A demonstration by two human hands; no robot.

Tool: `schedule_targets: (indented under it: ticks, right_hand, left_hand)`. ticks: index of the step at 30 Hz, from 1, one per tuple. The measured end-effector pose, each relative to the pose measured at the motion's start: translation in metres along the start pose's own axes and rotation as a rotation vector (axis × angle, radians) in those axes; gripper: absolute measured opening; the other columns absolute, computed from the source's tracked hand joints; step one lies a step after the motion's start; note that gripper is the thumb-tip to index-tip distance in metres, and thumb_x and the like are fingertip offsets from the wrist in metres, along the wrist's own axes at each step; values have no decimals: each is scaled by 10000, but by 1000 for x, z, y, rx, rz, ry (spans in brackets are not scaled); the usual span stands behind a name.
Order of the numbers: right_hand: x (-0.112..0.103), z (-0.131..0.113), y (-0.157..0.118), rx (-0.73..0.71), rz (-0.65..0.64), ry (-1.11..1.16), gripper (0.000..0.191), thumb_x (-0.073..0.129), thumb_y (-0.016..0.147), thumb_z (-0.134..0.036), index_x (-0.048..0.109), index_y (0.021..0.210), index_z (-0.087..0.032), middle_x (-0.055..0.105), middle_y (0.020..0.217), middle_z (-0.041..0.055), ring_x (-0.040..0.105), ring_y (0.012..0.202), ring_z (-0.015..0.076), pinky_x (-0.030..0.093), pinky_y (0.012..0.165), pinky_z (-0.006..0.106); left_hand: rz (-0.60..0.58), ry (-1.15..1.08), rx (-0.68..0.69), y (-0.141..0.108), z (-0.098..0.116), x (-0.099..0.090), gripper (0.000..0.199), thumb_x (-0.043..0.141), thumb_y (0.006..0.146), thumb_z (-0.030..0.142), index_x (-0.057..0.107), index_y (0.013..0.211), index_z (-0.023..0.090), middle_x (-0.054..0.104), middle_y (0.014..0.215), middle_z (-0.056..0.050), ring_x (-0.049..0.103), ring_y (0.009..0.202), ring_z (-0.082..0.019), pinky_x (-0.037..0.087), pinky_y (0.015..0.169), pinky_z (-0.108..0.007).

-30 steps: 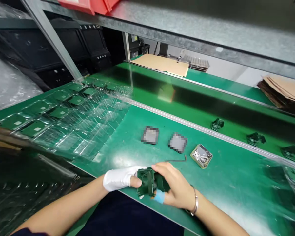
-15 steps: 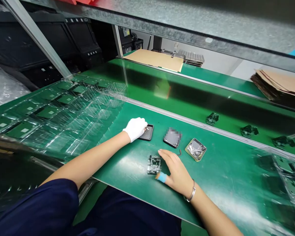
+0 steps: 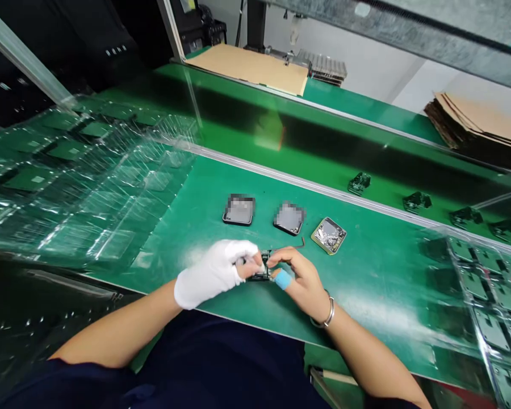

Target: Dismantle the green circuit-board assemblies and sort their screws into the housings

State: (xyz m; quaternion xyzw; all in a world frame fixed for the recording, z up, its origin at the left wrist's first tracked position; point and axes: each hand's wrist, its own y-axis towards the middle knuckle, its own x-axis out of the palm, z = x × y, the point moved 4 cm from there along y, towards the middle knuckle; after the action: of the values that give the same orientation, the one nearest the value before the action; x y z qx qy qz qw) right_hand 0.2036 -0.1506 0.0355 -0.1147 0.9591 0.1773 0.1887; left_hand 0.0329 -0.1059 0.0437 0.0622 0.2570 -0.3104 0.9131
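Note:
My left hand, in a white glove with bare fingertips, is pinched over the small circuit assembly near the table's front edge; whatever lies between its fingertips is too small to name. From the right, my right hand, with blue tape on the thumb and a bracelet at the wrist, has its finger and thumb closed on the assembly's edge. Beyond my hands lie a black square tray, a second dark tray and a square tray of small metal parts. A thin hex key lies behind my right hand.
Clear plastic blister trays with green boards cover the left side. More board trays stand at the right. Behind a metal rail sit several circuit assemblies. Cardboard sheets are stacked at the back right.
My left hand has moved from the black tray to the circuit assembly. My right hand's fingers have closed in on the assembly. The view has tilted down.

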Motion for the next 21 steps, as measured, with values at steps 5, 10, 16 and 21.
schedule_targets:
  ticks: [5,10,16,21]
  right_hand:
    - [16,-11,-5,-31,-150,62,118,528,921,-318,580,864,-228,639,834,27,619,766,138,528,703,278]
    - [23,-15,-6,-98,-255,132,25,586,876,-223,591,854,-212,645,805,28,609,721,124,513,661,246]
    - [0,2,2,-3,-63,67,79,581,848,-175,588,779,-214,618,760,10,586,702,132,494,672,272]
    - [-8,20,6,63,82,-96,73,576,838,-173,590,781,-217,614,839,26,596,809,165,491,773,339]
  left_hand:
    - [17,-49,169,-24,-3,30,309,435,898,386,605,723,196,636,680,-6,568,623,-139,454,637,-265]
    - [35,-51,408,-37,-6,37,353,390,962,365,560,710,186,589,605,10,539,550,-121,450,604,-258]
    - [378,187,278,-32,-28,34,510,643,787,507,523,1140,159,627,1097,-138,606,1037,-284,503,886,-433]
    - [299,257,146,-10,-42,48,566,654,753,367,461,1231,131,586,1178,-170,565,1128,-336,479,943,-494]
